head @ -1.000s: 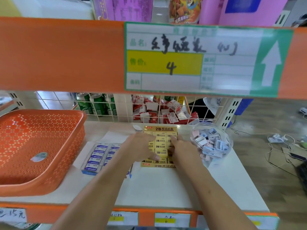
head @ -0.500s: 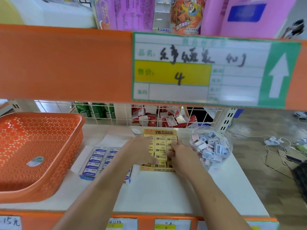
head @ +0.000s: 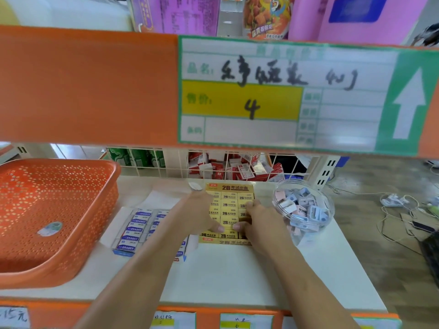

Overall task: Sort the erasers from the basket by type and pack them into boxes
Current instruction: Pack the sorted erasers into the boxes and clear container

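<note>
On shelf [head: 237, 269] — two boxes [head: 229, 187], one basket [head: 59, 186]

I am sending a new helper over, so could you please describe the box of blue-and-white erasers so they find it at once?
On the white shelf, look just right of the big orange basket. A flat box lies there, left of the yellow box. Its erasers wear blue-and-white sleeves reading ERASER; the neighbour's are yellow, marked 2B.
</note>
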`<state>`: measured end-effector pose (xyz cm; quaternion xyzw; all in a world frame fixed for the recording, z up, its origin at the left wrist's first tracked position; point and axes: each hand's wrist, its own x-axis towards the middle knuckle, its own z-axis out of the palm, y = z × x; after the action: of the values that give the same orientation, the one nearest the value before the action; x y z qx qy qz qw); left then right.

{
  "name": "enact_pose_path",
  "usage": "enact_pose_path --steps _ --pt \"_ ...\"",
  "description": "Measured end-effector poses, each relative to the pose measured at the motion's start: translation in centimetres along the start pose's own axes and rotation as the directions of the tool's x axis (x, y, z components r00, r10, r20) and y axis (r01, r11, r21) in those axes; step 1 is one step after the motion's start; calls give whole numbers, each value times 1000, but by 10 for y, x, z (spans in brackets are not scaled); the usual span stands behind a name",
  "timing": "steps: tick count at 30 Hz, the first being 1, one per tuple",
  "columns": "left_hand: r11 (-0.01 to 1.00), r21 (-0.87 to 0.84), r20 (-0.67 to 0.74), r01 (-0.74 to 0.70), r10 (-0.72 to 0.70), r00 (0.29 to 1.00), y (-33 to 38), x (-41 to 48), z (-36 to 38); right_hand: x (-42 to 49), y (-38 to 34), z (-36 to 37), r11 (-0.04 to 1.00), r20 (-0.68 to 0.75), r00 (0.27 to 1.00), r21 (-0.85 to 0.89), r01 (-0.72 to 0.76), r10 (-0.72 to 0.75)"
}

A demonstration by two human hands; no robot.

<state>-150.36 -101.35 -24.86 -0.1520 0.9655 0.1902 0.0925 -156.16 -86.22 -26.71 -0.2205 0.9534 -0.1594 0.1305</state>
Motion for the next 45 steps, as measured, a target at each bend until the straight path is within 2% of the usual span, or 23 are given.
enact_pose_path --steps 2,4,8,10,12,14,16,18,19,21,23,24,26,30,34,38,40,45 --pt "1000 5 1 8 -8 1000 2 -2 -1 0 -1 1 993 7 1000 -117 28 -28" --pt "1000 -16 -16 4 -5 1000 3 -5 -2 0 0 1 984 23 998 -164 61 -58" --pt "1000 -12 -28 5 -5 1000 9 -12 -6 -6 -1 1 990 89 995 -125 64 -53" --pt "1000 27 -41 7 -6 999 12 -12 -6 -13 -2 0 994 47 997 -80 72 -68" --pt "999 28 -91 24 -22 996 19 -13 -4 -22 3 -6 984 -144 974 16 179 -175" --pt "998 62 -193 6 6 981 31 -15 0 -34 11 -20 933 -405 871 102 345 -278" --pt "995 51 -283 -83 94 955 48 -16 5 -42 22 -36 911 -591 769 132 390 -243" --pt "975 -29 -310 -219 200 930 69 -16 9 -42 38 -48 926 -666 726 144 348 -169" --pt "956 -68 -307 -284 251 918 81 -15 12 -40 46 -52 949 -668 730 116 294 -145" --pt "923 -153 -299 -353 298 907 100 -12 19 -36 59 -56 991 -581 806 5 137 -108" --pt "922 -211 -277 -324 262 925 113 -7 24 -38 67 -59 998 -422 906 -56 11 -33" --pt "927 -231 -254 -296 236 938 117 -4 25 -37 69 -60 998 -362 932 -56 -17 -5" --pt "926 -268 -221 -266 210 952 118 -2 24 -33 74 -59 999 -359 933 -54 8 -26" --pt "922 -242 -190 -301 260 947 116 -7 19 -22 81 -55 997 -362 930 -57 48 -66" --pt "922 -299 -231 -248 182 956 95 -17 12 -23 72 -46 995 -482 871 -42 88 -97" --pt "963 -235 -340 -135 48 939 54 -36 -6 -34 33 -38 942 -555 798 70 328 -237" --pt "972 -218 -383 -90 0 924 28 -47 -14 -39 9 -31 894 -508 799 113 433 -323" --pt "972 -190 -460 140 -214 862 -41 -75 -15 -47 -31 -2 866 -334 874 236 441 -354"
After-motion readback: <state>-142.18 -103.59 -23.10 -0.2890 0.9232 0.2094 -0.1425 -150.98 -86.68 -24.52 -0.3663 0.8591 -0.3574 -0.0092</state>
